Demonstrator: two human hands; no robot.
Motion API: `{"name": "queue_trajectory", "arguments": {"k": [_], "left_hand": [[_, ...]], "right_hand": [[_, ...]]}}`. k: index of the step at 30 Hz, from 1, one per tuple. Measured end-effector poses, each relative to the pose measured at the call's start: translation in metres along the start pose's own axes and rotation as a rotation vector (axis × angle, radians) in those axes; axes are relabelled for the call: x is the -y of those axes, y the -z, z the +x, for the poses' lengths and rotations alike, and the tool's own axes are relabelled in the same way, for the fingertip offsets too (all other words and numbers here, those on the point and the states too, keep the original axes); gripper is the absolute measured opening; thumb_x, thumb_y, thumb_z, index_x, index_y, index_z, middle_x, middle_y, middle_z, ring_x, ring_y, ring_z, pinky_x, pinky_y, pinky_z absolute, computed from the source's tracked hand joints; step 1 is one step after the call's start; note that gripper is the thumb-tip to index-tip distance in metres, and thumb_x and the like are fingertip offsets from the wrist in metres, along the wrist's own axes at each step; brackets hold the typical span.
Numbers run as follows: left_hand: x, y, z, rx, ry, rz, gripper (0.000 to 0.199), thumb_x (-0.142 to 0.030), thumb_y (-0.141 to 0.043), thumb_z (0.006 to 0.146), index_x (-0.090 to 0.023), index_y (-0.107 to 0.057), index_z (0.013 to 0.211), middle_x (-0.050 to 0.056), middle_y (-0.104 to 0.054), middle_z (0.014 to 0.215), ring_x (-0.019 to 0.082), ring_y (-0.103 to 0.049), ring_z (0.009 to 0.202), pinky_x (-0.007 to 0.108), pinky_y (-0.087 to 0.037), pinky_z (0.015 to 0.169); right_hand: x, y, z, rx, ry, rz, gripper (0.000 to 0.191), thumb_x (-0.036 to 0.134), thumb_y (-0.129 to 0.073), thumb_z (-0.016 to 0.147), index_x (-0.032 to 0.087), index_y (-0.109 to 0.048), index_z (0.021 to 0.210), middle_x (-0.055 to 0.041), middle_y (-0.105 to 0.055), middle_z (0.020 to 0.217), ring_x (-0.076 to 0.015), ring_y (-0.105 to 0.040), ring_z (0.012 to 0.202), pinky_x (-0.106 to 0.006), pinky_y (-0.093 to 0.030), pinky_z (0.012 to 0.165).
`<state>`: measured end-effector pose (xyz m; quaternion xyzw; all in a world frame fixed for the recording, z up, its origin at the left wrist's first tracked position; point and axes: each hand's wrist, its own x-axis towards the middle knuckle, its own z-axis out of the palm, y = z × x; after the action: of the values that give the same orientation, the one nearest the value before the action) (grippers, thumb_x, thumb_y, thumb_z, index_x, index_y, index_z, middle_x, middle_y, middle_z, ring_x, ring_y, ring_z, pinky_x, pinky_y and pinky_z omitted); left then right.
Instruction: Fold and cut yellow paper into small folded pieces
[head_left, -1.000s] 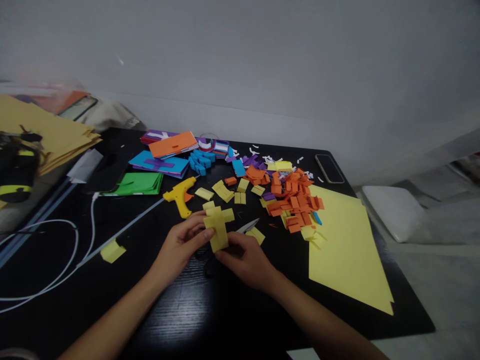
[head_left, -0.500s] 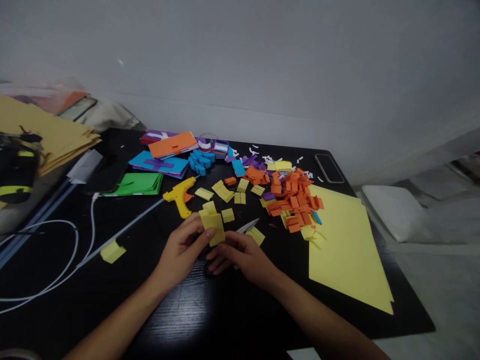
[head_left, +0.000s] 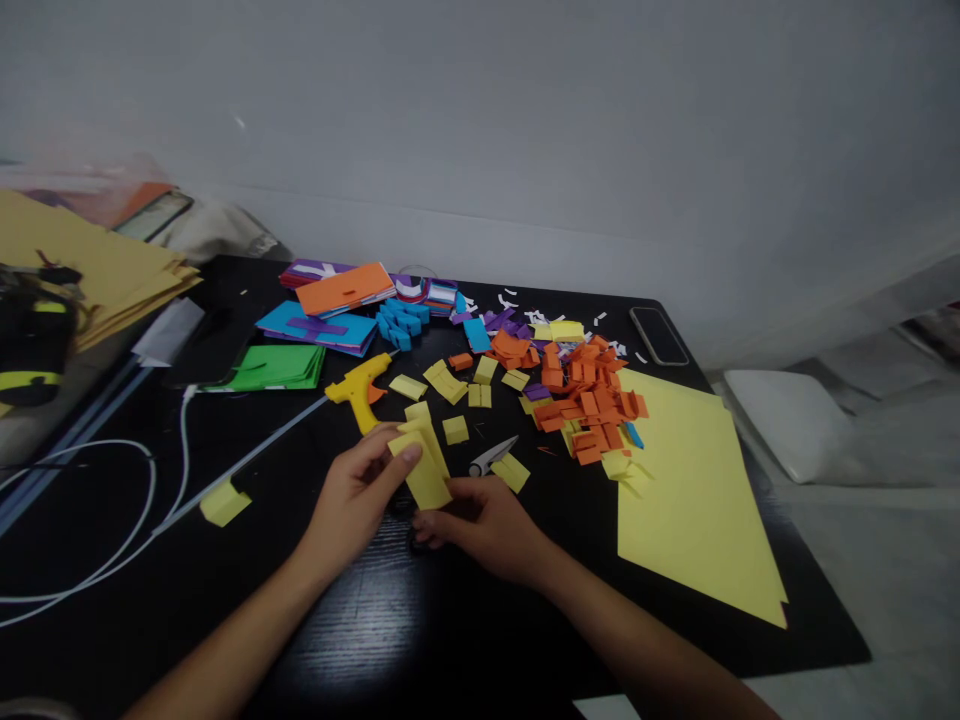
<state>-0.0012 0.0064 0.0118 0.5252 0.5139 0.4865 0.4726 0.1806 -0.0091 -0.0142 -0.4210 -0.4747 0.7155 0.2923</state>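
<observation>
My left hand [head_left: 358, 492] pinches a folded piece of yellow paper [head_left: 426, 478] between thumb and fingers. The paper's flaps stand apart, and another yellow edge shows behind it. Close by on the right, my right hand [head_left: 487, 522] has its fingers curled, with the index finger at the paper's lower corner. Whether it grips anything is hidden. Under and beyond this hand lie scissors [head_left: 495, 455], blades pointing away to the right; their dark handles are mostly covered. Small folded yellow papers [head_left: 455, 430] lie just past both hands.
A yellow glue gun [head_left: 360, 390] lies beyond my left hand. Orange folded papers [head_left: 592, 400] are heaped to the right, beside large yellow sheets [head_left: 690, 500]. Coloured paper stacks [head_left: 319, 328] stand at the back. A white cable [head_left: 154, 480] loops on the left; a phone [head_left: 658, 336] lies back right.
The yellow paper has turned and its flaps have parted. My right hand has shifted slightly, uncovering the pivot of the scissors, which have stayed in place.
</observation>
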Motion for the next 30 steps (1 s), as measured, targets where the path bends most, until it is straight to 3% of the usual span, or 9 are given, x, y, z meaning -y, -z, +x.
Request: {"name": "queue_trajectory", "arguments": {"k": [4,12,22,30], "left_hand": [[0.001,0.005,0.002,-0.013,0.098,-0.003,0.024,-0.042,-0.072,0.088,-0.018,-0.074,0.084,-0.002,-0.061,0.068,0.014,-0.056,0.065,0.022,-0.048,0.059],[0.003,0.007,0.0,-0.059,0.071,0.054,0.023,-0.04,-0.075,0.085,-0.017,-0.076,0.08,0.001,-0.068,0.072,0.014,-0.057,0.064,0.022,-0.046,0.057],[0.0,0.009,0.0,-0.101,0.045,0.074,0.018,-0.036,-0.077,0.083,-0.019,-0.077,0.079,-0.001,-0.068,0.067,0.013,-0.057,0.059,0.022,-0.046,0.052],[0.002,0.01,0.002,-0.123,0.054,0.009,0.016,-0.033,-0.08,0.08,-0.018,-0.075,0.08,-0.001,-0.07,0.065,0.013,-0.063,0.058,0.022,-0.052,0.055]], "right_hand": [[0.002,0.001,-0.003,-0.035,0.076,-0.207,0.029,0.045,-0.079,0.085,0.017,-0.076,0.088,-0.005,-0.08,0.082,-0.0198,-0.074,0.075,-0.029,-0.057,0.069],[0.009,0.003,-0.005,-0.067,0.141,-0.463,0.026,0.04,-0.074,0.089,0.017,-0.075,0.078,-0.0027,-0.077,0.073,-0.0163,-0.069,0.066,-0.025,-0.048,0.059],[0.014,0.004,-0.007,-0.097,0.241,-0.516,0.034,0.044,-0.07,0.093,0.017,-0.075,0.073,-0.0017,-0.072,0.065,-0.0144,-0.062,0.06,-0.024,-0.043,0.055],[0.014,0.004,-0.006,-0.097,0.298,-0.577,0.039,0.044,-0.065,0.095,0.018,-0.068,0.067,0.0008,-0.062,0.059,-0.0119,-0.051,0.055,-0.025,-0.035,0.052]]}}
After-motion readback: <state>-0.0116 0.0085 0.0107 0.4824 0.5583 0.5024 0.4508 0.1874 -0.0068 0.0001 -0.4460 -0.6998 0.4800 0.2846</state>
